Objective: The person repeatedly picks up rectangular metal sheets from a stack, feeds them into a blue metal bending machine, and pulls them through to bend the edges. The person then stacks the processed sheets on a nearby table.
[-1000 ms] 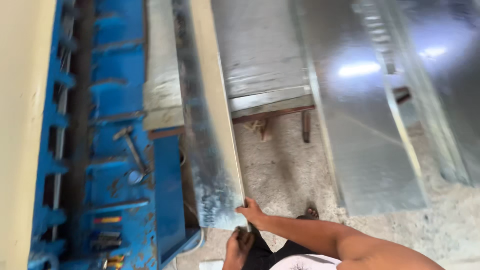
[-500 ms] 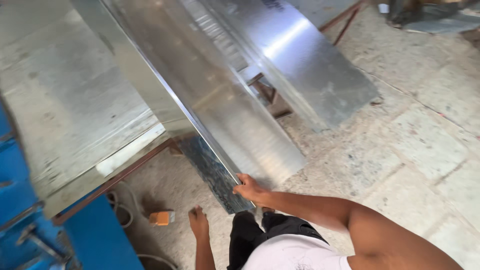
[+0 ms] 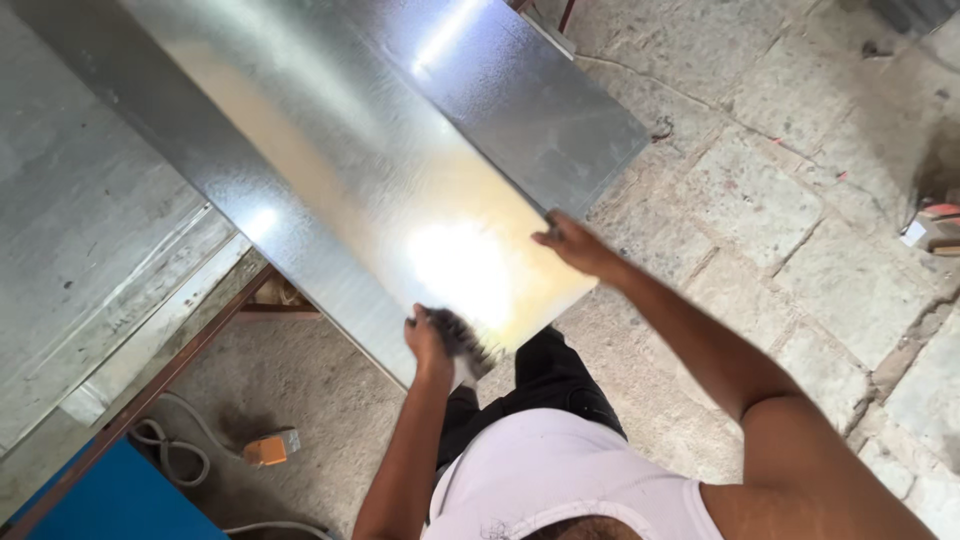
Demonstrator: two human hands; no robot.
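A long shiny galvanised metal sheet (image 3: 380, 170) runs from the upper left down to me, its near end at waist height. My left hand (image 3: 432, 340) grips the sheet's near left corner, where its reflection shows dark on the metal. My right hand (image 3: 572, 243) holds the near right edge, fingers curled over the rim. Bright light glares off the sheet between my hands. My dark trousers and white shirt show below.
A grey metal-topped workbench (image 3: 90, 290) with a rusty steel frame stands at left. Under it lie an orange switch box (image 3: 270, 447) and a grey cable (image 3: 170, 450). A blue machine corner (image 3: 110, 505) is at bottom left. A stone-paved floor (image 3: 800, 200) spreads to the right.
The sheet has turned from edge-on to nearly flat, its broad face up. My left hand rose from below and took the near corner; my right hand shifted to the right edge.
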